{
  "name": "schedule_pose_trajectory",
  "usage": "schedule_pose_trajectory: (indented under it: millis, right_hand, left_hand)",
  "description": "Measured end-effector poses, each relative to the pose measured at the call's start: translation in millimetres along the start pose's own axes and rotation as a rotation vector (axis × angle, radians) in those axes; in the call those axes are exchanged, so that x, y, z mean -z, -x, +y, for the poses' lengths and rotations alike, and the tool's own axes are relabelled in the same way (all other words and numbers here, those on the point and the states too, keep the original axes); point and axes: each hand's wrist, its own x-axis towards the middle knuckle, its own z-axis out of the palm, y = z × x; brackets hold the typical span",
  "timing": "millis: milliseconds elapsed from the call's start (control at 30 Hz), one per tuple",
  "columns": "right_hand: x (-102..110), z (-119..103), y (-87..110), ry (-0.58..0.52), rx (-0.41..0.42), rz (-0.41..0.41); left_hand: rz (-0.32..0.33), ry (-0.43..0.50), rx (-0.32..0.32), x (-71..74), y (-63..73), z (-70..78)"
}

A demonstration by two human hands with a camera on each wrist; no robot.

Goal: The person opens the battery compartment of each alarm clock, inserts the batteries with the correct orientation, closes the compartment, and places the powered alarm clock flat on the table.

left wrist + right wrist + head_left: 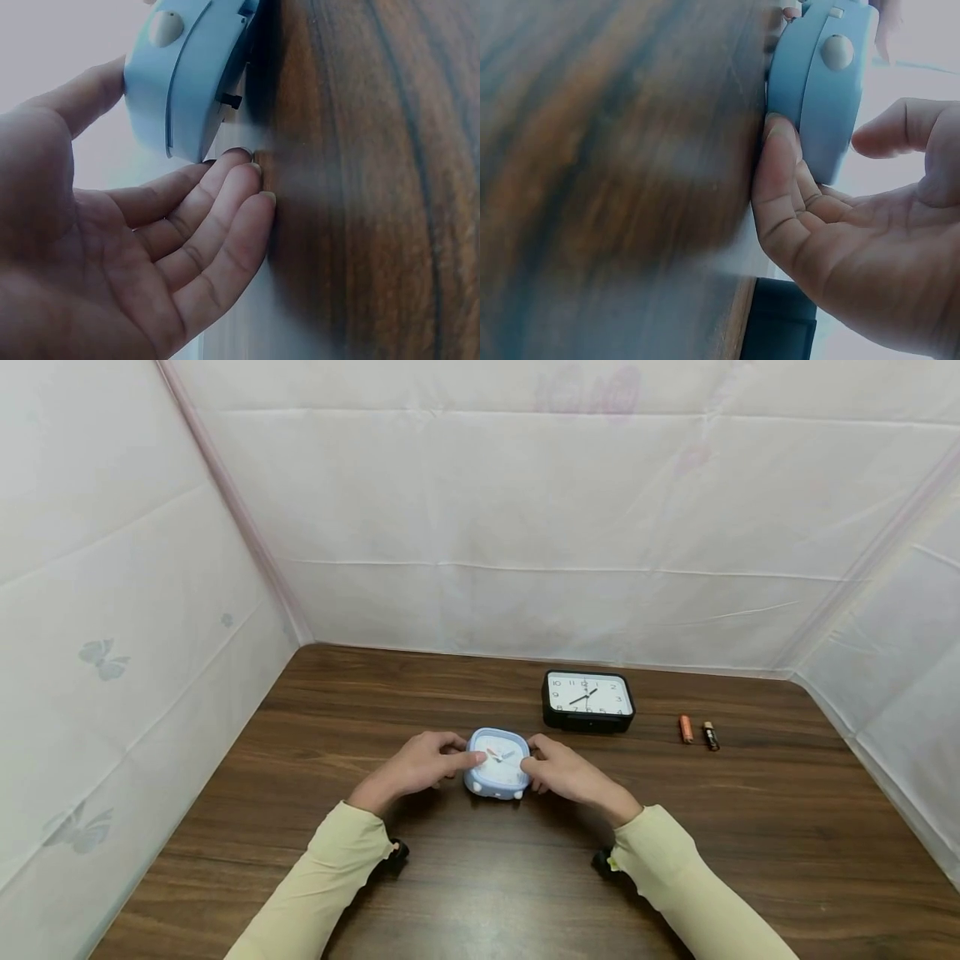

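Note:
A small light-blue alarm clock [498,773] with a white face lies face-up and slightly tilted at the middle of the table. My left hand [422,765] grips its left side, the thumb on the front and the other fingers at the side and behind. On the opposite side, my right hand [568,773] holds the clock with its fingers curled against the edge and the thumb by the front. In the left wrist view, a small black knob [229,100] sticks out from the back of the clock. White round feet [837,52] show on its underside.
Behind my right hand stands a black rectangular clock [588,722] with a white dial. Farther right lie an orange battery [686,729] and a black battery with a copper-coloured end [710,736]. White sheeting [480,527] walls in the brown wooden table [480,877].

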Motion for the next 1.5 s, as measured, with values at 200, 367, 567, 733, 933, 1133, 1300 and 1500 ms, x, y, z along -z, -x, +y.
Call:
schedule_pose_trajectory:
  millis: [200,367,567,733,933,1133,1300,1500]
  right_hand:
    - [0,1,-0.2,-0.042,0.01,0.004]
    - [0,1,-0.6,-0.075,0.005,0.014]
    - [-1,-1,0.4,-0.063,0.017,0.019]
    - [-2,-4,2.9,0.032,0.063,0.059]
    - [-3,-9,6.7,0.054,0.133,0.091]
    - [-3,-13,10.3,0.064,0.132,0.101]
    - [-4,-17,12.1,0.036,0.09,0.102]
    - [-5,-20,14.6,-0.027,0.068,0.084]
  left_hand:
    - [-0.021,0.074,0.02,4.7,1.5,1.4]
    - [-0.071,0.103,-0.016,4.2,0.0,1.6]
    - [-0.06,0.134,-0.054,3.2,-1.0,1.6]
    - [-0.038,0.157,-0.069,5.0,-0.1,3.3]
    - [-0.053,0.167,-0.093,6.8,-0.8,3.1]
    - [-0.1,0.189,-0.115,7.9,0.1,3.7]
    - [-0.123,0.186,-0.125,7.1,0.2,4.5]
    - [-0.132,0.188,-0.122,6.8,2.6,6.8]
